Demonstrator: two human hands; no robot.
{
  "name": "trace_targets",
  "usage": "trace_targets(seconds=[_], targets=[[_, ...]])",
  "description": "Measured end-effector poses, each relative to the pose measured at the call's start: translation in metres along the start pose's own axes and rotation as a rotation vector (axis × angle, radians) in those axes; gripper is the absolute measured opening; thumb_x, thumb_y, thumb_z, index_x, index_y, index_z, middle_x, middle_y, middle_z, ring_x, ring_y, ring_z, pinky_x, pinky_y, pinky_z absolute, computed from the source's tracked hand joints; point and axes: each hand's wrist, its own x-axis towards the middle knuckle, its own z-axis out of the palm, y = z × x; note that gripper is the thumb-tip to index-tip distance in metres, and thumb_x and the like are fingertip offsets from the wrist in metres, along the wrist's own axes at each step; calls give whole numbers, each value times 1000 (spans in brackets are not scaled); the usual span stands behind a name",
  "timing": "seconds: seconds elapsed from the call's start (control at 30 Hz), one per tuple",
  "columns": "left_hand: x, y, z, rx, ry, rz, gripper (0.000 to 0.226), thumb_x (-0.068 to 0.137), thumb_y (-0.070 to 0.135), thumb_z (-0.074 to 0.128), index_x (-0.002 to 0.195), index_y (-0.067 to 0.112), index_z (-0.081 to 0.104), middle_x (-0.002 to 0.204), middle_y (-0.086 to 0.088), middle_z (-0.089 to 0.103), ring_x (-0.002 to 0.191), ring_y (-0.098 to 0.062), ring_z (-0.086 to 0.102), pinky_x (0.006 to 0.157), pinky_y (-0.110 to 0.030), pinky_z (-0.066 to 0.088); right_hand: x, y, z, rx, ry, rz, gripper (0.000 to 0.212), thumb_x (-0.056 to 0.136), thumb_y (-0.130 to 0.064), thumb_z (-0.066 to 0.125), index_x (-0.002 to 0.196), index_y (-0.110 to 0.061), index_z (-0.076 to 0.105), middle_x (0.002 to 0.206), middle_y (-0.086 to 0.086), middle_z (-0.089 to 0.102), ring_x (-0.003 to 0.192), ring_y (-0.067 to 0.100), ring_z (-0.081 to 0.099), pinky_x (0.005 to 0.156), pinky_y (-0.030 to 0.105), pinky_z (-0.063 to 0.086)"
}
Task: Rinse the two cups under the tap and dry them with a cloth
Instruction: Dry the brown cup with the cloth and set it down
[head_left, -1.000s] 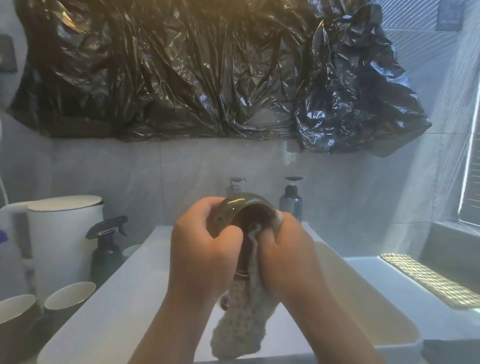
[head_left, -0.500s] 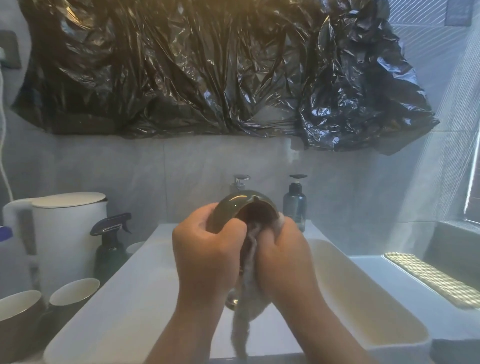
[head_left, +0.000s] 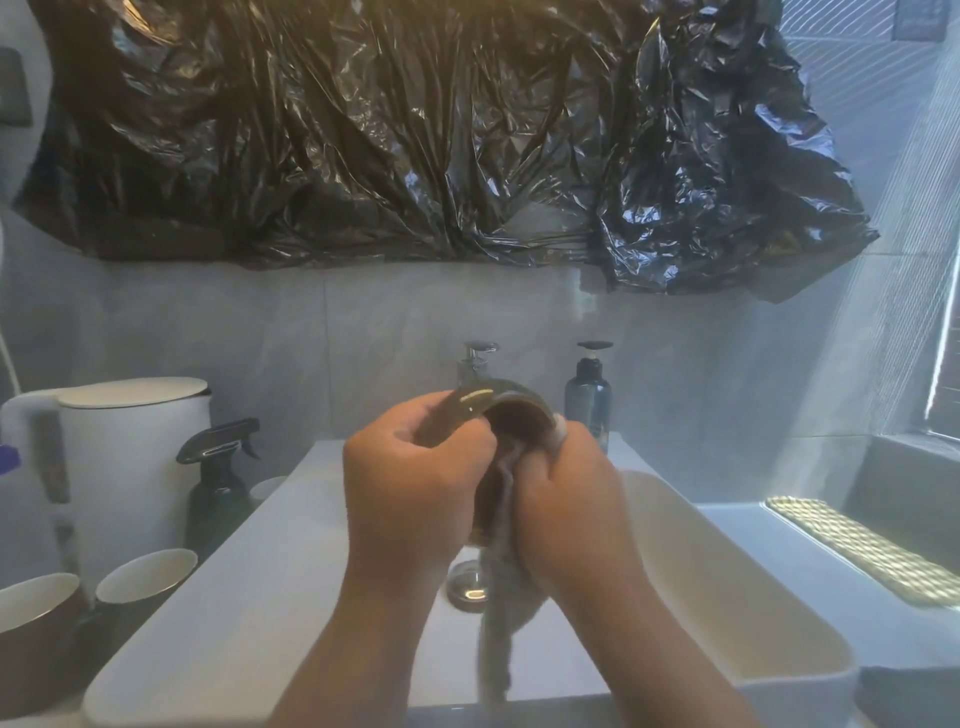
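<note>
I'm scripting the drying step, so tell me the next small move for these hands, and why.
Probably turn the cup a little in the left hand against the cloth. The right hand has the cloth stuffed into the cup's mouth over the sink, its tail hanging down, so rotating would likely wipe more of the inner wall.

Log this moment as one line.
stage: drying | left hand: grips cup | right hand: holds cloth inside cup | place: over sink
</note>
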Motion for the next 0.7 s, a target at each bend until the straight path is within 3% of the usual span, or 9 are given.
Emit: trace_targets(seconds=[0.13,0.27,0.33,0.47,0.57,0.7], targets=[[-2,0,2,-2,36,-6,17,66,23,66,80,19,76,61,7,70,59,-12,64,58,-30,52,2,-1,-1,-15,-20,23,16,99,-20,43,93,-17,57,78,-7,62,72,7,58,54,16,35],[10,0,-13,96,-287,-134,39,54,44,71,85,21,76,74,-4,75,71,-23,70,70,-43,56,4,-8,-22,-221,-93,-123,6,102,-28,44,96,-29,46,71,-15,48,65,4,49,52,17,37],[10,2,-14,89,-329,-133,35,56,42,72,84,22,79,76,-9,76,74,-27,69,74,-48,57,2,-8,-23,-286,-118,-172,9,102,-31,44,94,-33,41,70,-17,45,63,-4,45,54,9,38],[2,1,-3,14,-125,-38,15,69,26,71,80,24,82,70,-4,76,69,-24,70,70,-46,58,1,-6,-12,-128,-33,-115,15,105,-31,38,93,-29,46,77,-15,54,71,1,53,57,8,37],[-5,0,4,-85,53,-46,16,73,26,69,82,21,81,72,-1,77,69,-20,71,69,-42,59,-3,-6,-3,-1,-37,-22,20,105,-29,38,94,-20,51,84,-11,60,75,2,55,59,9,37],[-7,-6,7,-138,121,-96,29,72,31,70,95,14,77,82,-4,79,78,-21,74,70,-37,60,-5,-6,5,145,-106,49,21,100,-32,41,93,-17,54,86,-2,67,79,13,62,72,32,51]])
